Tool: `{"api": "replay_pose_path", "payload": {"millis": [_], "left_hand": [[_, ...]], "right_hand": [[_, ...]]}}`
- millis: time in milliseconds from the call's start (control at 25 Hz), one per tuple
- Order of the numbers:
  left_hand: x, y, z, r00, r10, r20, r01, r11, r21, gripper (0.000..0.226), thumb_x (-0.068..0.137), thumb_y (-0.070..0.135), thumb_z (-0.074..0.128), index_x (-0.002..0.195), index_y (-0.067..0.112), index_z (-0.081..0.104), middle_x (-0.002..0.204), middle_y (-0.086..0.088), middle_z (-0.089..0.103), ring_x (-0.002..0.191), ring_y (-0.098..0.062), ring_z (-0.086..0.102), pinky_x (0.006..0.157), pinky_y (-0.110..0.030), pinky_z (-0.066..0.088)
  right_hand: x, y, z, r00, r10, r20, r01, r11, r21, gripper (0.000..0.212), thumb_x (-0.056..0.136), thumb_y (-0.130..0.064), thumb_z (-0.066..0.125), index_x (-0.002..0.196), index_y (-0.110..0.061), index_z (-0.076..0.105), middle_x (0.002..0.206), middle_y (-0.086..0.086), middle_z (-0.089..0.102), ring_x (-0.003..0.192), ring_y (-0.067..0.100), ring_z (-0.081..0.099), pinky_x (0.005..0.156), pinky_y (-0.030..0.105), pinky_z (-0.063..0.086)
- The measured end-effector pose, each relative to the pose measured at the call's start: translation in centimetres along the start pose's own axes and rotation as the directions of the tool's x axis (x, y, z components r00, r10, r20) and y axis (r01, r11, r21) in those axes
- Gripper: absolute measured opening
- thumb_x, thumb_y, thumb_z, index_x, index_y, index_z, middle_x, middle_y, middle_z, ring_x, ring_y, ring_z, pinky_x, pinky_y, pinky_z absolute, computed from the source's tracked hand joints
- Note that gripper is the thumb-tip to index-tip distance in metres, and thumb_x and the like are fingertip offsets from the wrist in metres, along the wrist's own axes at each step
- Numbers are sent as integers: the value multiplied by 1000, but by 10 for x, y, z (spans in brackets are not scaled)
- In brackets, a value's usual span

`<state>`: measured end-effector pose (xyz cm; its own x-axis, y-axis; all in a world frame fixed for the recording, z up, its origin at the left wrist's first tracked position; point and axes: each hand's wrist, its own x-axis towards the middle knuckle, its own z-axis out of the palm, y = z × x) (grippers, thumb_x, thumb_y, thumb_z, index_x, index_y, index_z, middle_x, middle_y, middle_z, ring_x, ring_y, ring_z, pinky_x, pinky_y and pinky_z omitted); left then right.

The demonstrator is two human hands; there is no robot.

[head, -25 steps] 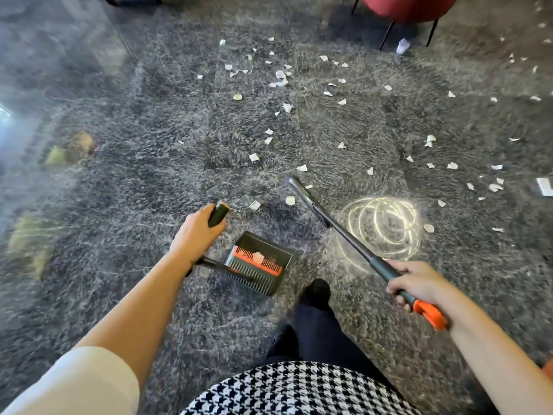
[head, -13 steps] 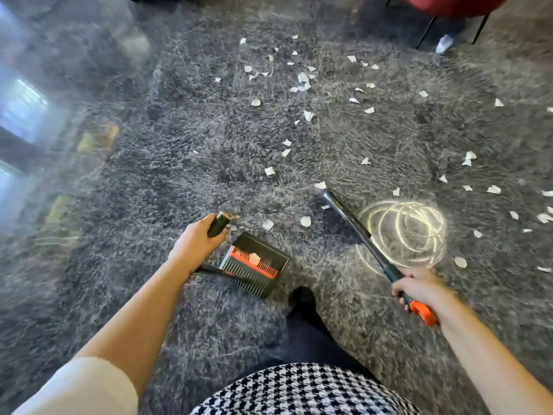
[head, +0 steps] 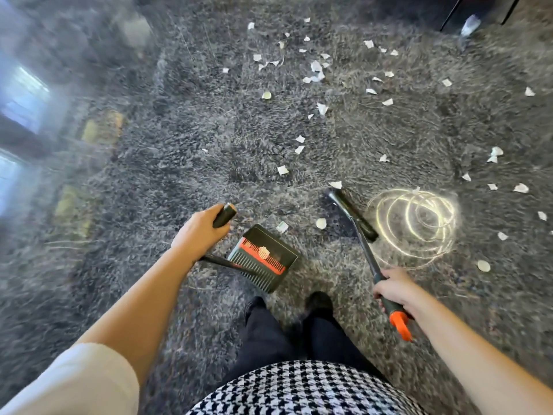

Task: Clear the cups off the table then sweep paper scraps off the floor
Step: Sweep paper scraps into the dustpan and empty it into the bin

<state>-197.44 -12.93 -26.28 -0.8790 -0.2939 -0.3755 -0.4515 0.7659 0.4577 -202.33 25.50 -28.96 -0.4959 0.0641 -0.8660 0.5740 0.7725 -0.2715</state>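
Observation:
Several white paper scraps (head: pixel 316 71) lie scattered over the dark shaggy carpet (head: pixel 185 151). My left hand (head: pixel 199 232) grips the black handle of a long-handled dustpan (head: pixel 263 257), whose black pan with an orange comb strip sits on the carpet just ahead of my feet; one scrap lies in it. My right hand (head: pixel 393 290) grips the broom (head: pixel 353 215) by its dark handle near the orange end. The broom head rests on the carpet to the right of the pan, with two scraps (head: pixel 320 223) between them.
A bright ring-shaped light reflection (head: pixel 416 223) lies on the carpet right of the broom head. Black chair legs (head: pixel 449 12) stand at the top right, with a bigger scrap (head: pixel 469 23) beside them. A glossy reflective floor (head: pixel 27 100) borders the carpet on the left. My dark shoes (head: pixel 318 302) stand behind the pan.
The view has shifted forward and left over the carpet. The broom head has drawn back toward the dustpan, and my right hand has come closer to my body. My left hand still holds the pan handle.

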Motion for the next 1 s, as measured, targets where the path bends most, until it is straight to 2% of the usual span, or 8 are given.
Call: {"api": "replay_pose_path", "payload": {"millis": [160, 240, 400, 520, 640, 720, 880, 1000], "left_hand": [[19, -12, -15, 996, 61, 57, -64, 996, 59, 18, 90, 32, 59, 100, 20, 51, 72, -1, 58, 66, -25, 59, 57, -35, 44], [29, -17, -22, 994, 84, 76, -89, 995, 56, 23, 90, 30, 59, 108, 18, 53, 77, -4, 60, 72, -28, 62, 61, -36, 47], [43, -21, -30, 984, 149, 98, -153, 988, 36, 22, 89, 29, 58, 106, 17, 52, 75, -3, 57, 65, -22, 58, 56, -32, 42], [45, -27, -33, 977, 178, 114, -180, 984, 12, 17, 89, 29, 58, 101, 19, 50, 73, -3, 57, 61, -20, 56, 51, -29, 38], [46, -36, -39, 972, 186, 142, -196, 979, 62, 16, 89, 32, 57, 100, 29, 46, 69, 4, 53, 56, -16, 55, 47, -26, 35], [46, -44, -45, 968, 196, 154, -216, 969, 123, 16, 89, 35, 57, 100, 33, 46, 67, 8, 53, 55, -12, 54, 45, -25, 34], [47, -56, -51, 970, 200, 137, -218, 967, 135, 22, 88, 32, 59, 108, 24, 51, 70, 4, 53, 57, -14, 54, 46, -26, 34], [48, -58, -55, 952, 242, 186, -262, 961, 87, 12, 89, 30, 59, 97, 25, 51, 70, 2, 57, 58, -14, 56, 49, -26, 37]], "right_hand": [[-28, -18, 47, 999, 1, 36, -1, 1000, 16, 38, 77, 11, 58, 111, -5, 51, 57, 12, 50, 26, 15, 44, 33, 20, 38], [-43, -26, 67, 996, -3, 86, 2, 1000, 12, 46, 77, 11, 56, 117, -10, 49, 57, 13, 50, 22, 12, 44, 32, 18, 38], [-70, -46, 86, 980, -44, 195, 44, 999, 5, 60, 80, 11, 52, 134, -11, 43, 62, 13, 52, 25, 10, 45, 31, 18, 39], [-86, -57, 84, 964, -69, 255, 61, 997, 38, 70, 80, 14, 49, 144, -13, 36, 49, 6, 52, 29, 9, 45, 31, 17, 39], [-104, -57, 71, 951, -85, 298, 65, 995, 77, 70, 82, 15, 46, 143, -17, 35, 37, -2, 51, 29, 8, 45, 31, 17, 38], [-114, -55, 64, 952, -98, 291, 62, 989, 132, 69, 83, 17, 45, 143, -15, 35, 44, 2, 53, 30, 8, 46, 30, 17, 37], [-117, -49, 66, 974, -100, 204, 55, 975, 216, 73, 82, 19, 46, 145, -16, 33, 46, 5, 55, 30, 11, 46, 29, 18, 38], [-104, -58, 75, 987, -109, 116, 88, 982, 167, 75, 80, 17, 48, 146, -16, 34, 59, 12, 54, 29, 12, 46, 29, 19, 38]]}}
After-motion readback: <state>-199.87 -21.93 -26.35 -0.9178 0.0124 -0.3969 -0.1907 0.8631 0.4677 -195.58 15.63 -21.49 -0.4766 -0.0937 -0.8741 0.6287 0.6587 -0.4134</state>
